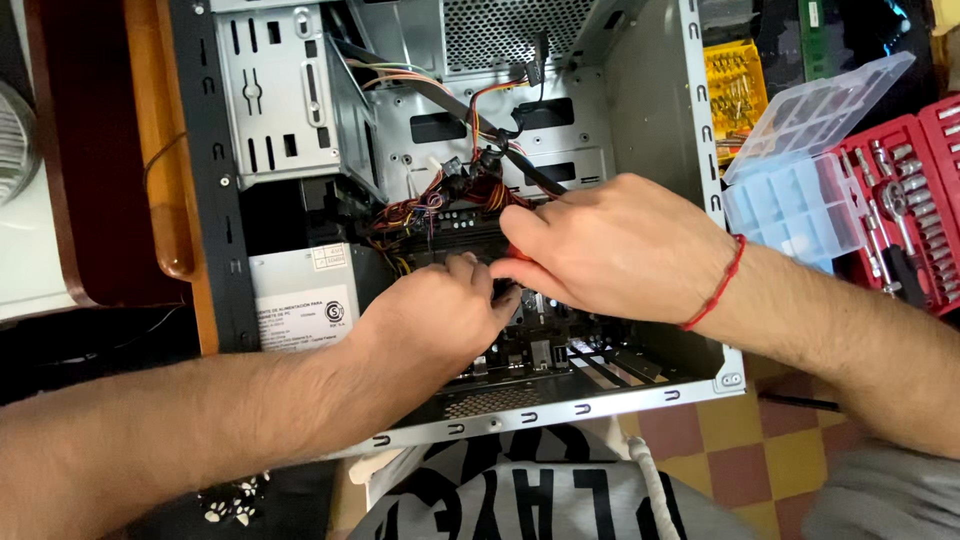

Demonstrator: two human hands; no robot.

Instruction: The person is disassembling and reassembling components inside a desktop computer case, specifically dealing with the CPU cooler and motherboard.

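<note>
Nearest the camera, both forearms reach forward over the lower steel edge of an open computer case [560, 410] that lies on its side. The 2 hands meet close together in the middle of it, over the dark motherboard [545, 345]. The left hand [435, 310] is curled, knuckles up, fingertips pressed down onto something on the board that the hand itself hides; I cannot tell whether it grips a part or only steadies it. The right hand [610, 245], with a red thread bracelet [722, 285] at the wrist, is closed on a red-handled tool [515, 255], probably a screwdriver, whose tip points down between the hands and is not visible.

The step in hand looks like work on a fastener or connector on the board, the left hand holding, the right driving. The next move seems to call for a steady, upright tool and a light touch, since the bundle of coloured wires [440, 195] lies just beyond the fingers and could snag.

To the left sits the grey power supply [300, 300]; further in, the perforated drive cage [280, 90]. Well to the right on the surface stand a clear blue compartment box [800, 190] with its lid up and a red socket set [915, 200]
</note>
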